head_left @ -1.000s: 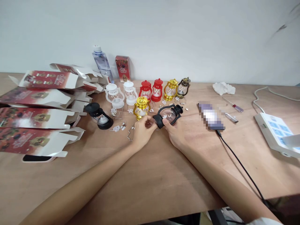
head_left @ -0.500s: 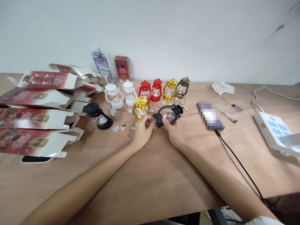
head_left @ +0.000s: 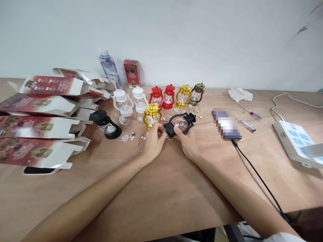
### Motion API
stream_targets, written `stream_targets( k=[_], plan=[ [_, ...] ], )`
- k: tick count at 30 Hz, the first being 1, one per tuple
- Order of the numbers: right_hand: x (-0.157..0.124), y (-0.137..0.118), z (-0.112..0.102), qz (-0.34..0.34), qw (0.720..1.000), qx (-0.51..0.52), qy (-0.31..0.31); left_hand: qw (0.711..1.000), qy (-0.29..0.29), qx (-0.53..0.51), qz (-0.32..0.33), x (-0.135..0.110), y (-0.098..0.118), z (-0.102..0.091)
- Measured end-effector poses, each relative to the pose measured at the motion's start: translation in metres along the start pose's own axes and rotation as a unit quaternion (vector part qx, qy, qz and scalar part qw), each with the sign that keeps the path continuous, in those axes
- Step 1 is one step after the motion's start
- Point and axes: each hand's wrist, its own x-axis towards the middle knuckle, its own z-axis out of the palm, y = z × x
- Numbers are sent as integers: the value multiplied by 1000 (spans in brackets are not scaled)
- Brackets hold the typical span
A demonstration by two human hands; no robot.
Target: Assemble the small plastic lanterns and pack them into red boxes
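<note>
Because the black miniature lantern [head_left: 181, 122] is held tilted between the two hands, clear globe upward and base towards the left hand, the chief risk is judged to be a slip: a push at the base against a light hold could roll it out of the fingers. A second risk is the gold miniature lantern [head_left: 152, 111] standing just beyond the left hand's fingers; a careless outward stroke could topple it. Loose white tabs [head_left: 124, 138], lying on the desk [head_left: 164, 188] to the left of that hand, could be scattered by a dragging wrist.

Right hand [head_left: 188, 144]: closed around the black miniature lantern, thumb pressed on the globe near the base. Left hand [head_left: 153, 140]: fingers curled, thumb and forefinger drawn narrow at the base's edge; whether they grip it or pinch some small part cannot be told.
</note>
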Motion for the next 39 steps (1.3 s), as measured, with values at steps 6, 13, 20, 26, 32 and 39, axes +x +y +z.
stream_targets(
  k=[6,13,20,26,32,39],
  plan=[
    [-1,-1,2,-33,999,-26,8,999,-12,34,-8,0,2,1],
    [1,-1,1,21,998,42,33,1000,-20,20,9,1,-1,2],
    [11,-3,-9,85,979,175,53,998,-13,42,40,-3,1,1],
    [13,-3,-12,74,981,175,51,976,-25,169,133,-3,7,-9],
    [18,-6,-14,22,985,131,110,942,-71,288,155,-22,1,-52],
    [20,-5,-15,9,986,131,107,927,-113,273,233,-41,-27,-100]
  ],
)
